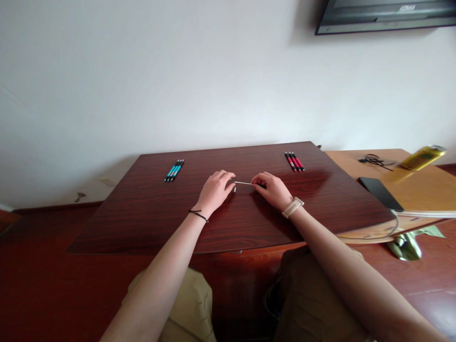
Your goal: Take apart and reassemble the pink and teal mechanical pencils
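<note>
Between my hands, a thin white stick (243,183) runs level over the dark wooden table (149,228). My right hand (270,189) is closed on its right end, with something dark under the fingers. The fingers of my left hand (216,189) are apart, with thumb and forefinger near the stick's left end. Just below that end lies a small white piece (234,189), close to my left thumb. Three blue-and-black pens (174,171) lie side by side at the back left. Three pink-and-black pens (294,162) lie together at the back right.
On a lighter wooden table (431,190) at the right are a black cable (375,160), a dark flat box (379,192) and a yellow can (423,157). A screen (388,16) hangs on the wall. Green cloth (406,246) lies below the right table.
</note>
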Tool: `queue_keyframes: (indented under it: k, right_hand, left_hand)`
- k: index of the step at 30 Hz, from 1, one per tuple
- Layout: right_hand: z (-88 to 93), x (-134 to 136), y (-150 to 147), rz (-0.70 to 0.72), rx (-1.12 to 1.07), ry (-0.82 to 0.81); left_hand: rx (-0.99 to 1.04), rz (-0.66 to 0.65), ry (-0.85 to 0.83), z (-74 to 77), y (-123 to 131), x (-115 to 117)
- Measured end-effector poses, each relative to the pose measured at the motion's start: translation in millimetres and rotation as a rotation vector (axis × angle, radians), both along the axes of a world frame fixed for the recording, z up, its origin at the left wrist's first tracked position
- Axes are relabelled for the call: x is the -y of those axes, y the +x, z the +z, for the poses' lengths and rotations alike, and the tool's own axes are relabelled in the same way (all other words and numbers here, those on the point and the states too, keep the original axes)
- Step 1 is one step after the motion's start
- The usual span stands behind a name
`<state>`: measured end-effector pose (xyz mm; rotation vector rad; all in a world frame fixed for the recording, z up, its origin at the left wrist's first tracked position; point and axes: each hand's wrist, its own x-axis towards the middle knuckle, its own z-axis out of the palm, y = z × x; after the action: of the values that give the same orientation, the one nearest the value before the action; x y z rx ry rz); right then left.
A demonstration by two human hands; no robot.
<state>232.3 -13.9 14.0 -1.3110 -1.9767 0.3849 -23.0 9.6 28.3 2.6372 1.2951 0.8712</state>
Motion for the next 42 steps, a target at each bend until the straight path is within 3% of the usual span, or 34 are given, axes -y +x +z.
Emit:
queue_keyframes:
  k: [7,14,19,26,42]
  right_hand:
    - [5.1,0.8,-2.4,0.124,-0.095,0.095]
    - [5.3,-7.8,23.1,-0.006,-0.099,0.097]
    - [-3.8,-13.4,38.0,-0.099,-0.071,0.017]
    - [-9.3,-13.3,31.7,-0.071,-0.016,-0.018]
    - [-6.3,-7.4,17.9,-0.065,0.001,-0.080]
  left_hand:
    - [0.042,-0.044,-0.010,7.5,-0.4,2.4]
    - [0.087,0.054,0.036,10.0,-11.5,5.3]
    - [-0.057,0.135,0.082,7.3,-2.0,16.0]
    - [-0.295,0.180,0.119,0.8,28.0,37.8]
    - [-0.393,0.161,0.015,-5.0,38.1,43.3]
